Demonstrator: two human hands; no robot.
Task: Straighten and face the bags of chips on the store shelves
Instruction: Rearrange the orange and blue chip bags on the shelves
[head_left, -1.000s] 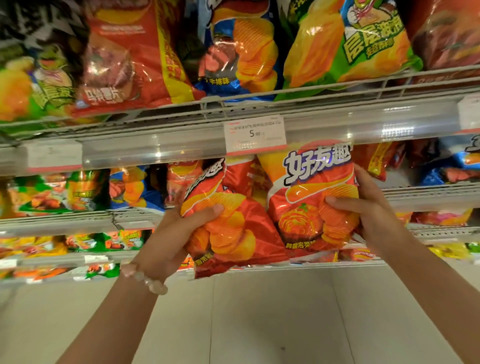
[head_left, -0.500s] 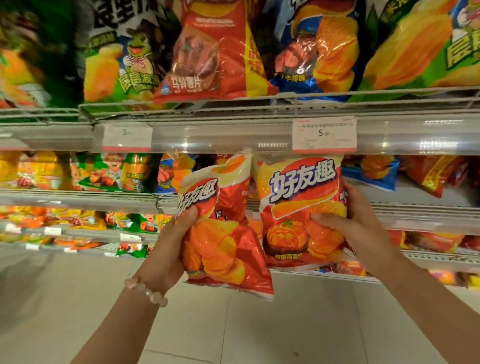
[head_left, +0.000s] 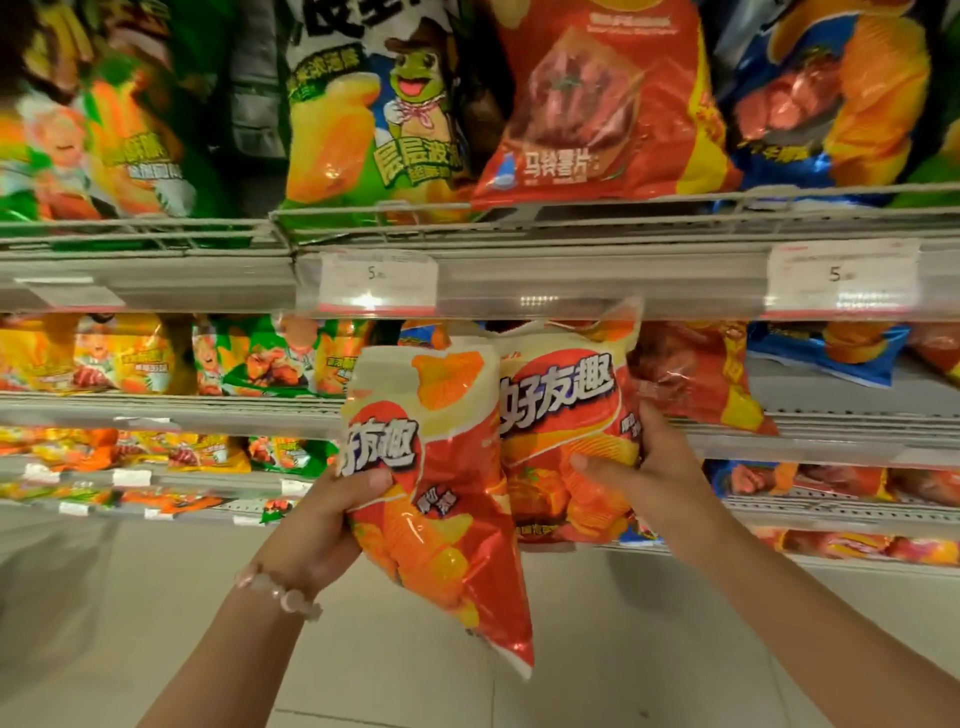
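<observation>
I hold two red-and-cream chip bags in front of the shelves. My left hand grips the left bag by its left edge; that bag hangs tilted, its bottom corner pointing down and to the right. My right hand grips the right bag from its right side, thumb across the front. The right bag stands nearly upright, its top just under the shelf rail. The two bags overlap in the middle, the left one in front.
Green, red and blue chip bags fill the top shelf. Price tags sit on the rail. A red bag and a blue bag lie on the shelf behind my right hand. Lower shelves at left hold more bags. Tiled floor below.
The view has shifted left along the shelves. Both bags stay in my hands; the left bag has swung lower and turned more upright, and now overlaps the right bag.
</observation>
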